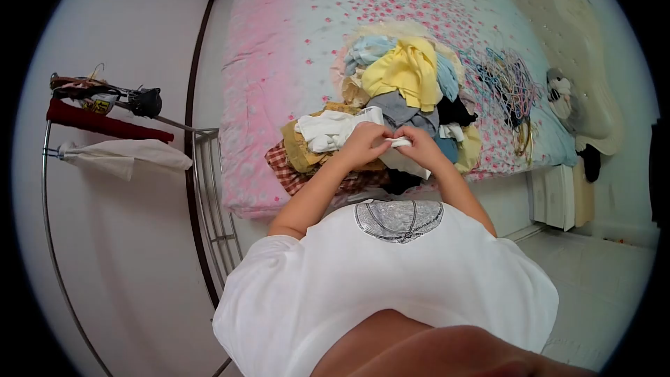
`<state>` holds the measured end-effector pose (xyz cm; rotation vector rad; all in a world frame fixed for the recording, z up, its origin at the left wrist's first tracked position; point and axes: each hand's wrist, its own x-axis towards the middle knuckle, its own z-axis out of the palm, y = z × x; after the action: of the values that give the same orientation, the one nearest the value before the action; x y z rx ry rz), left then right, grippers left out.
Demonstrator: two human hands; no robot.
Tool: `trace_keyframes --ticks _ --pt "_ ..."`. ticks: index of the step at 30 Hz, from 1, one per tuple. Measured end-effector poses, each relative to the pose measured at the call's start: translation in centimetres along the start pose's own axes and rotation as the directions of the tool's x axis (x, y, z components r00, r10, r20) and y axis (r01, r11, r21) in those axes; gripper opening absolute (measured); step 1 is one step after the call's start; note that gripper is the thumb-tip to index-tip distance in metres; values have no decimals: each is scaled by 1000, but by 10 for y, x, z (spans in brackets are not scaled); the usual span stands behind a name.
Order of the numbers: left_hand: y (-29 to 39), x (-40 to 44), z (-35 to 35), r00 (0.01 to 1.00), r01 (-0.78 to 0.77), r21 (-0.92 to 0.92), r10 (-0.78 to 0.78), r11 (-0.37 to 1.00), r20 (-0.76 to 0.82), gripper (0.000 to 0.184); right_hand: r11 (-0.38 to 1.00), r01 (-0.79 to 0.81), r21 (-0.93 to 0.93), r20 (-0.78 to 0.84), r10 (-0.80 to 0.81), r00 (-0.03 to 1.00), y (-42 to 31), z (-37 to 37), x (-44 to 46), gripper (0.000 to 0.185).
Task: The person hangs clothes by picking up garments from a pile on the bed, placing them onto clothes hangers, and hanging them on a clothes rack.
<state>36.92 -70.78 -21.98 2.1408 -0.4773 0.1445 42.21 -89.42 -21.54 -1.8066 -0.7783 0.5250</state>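
Observation:
Both my hands are closed on a small white garment (407,163) at the near edge of the bed. My left hand (364,145) pinches its left side, and my right hand (421,148) grips the right side, fingertips close together. A white roll or fold of it shows between them, while the rest hangs below. Its exact kind is hard to make out. Under and left of my left hand lies another white cloth (324,130) on a mustard garment (296,153). Beyond my hands is a clothes heap with a yellow garment (405,73) on top and a grey one (398,113) in front.
The bed (269,84) has a pink and pale blue flowered cover. Tangled hangers (506,84) lie right of the heap, near a plush toy (560,91) by the headboard (579,35). A metal clothes rack (46,195) with hanging items stands left. A white cabinet (551,195) is right.

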Motion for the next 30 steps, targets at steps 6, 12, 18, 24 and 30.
trace_keyframes --ticks 6,12,18,24,30 --pt "7 21 13 987 -122 77 129 990 -99 22 985 -105 140 -50 113 992 -9 -39 -13 17" --pt "1 59 37 987 25 167 2 986 -163 22 896 -33 444 -190 130 973 30 -105 -15 18" --pt "12 100 73 968 253 195 -245 948 -61 16 788 -16 615 -172 154 973 71 -208 -37 23" --pt "38 157 94 969 196 -211 -223 958 -110 17 717 97 690 -267 127 955 68 -327 -76 20" --pt "60 202 103 960 66 -816 -260 575 -105 14 940 4 342 -240 83 967 100 -379 -72 17"
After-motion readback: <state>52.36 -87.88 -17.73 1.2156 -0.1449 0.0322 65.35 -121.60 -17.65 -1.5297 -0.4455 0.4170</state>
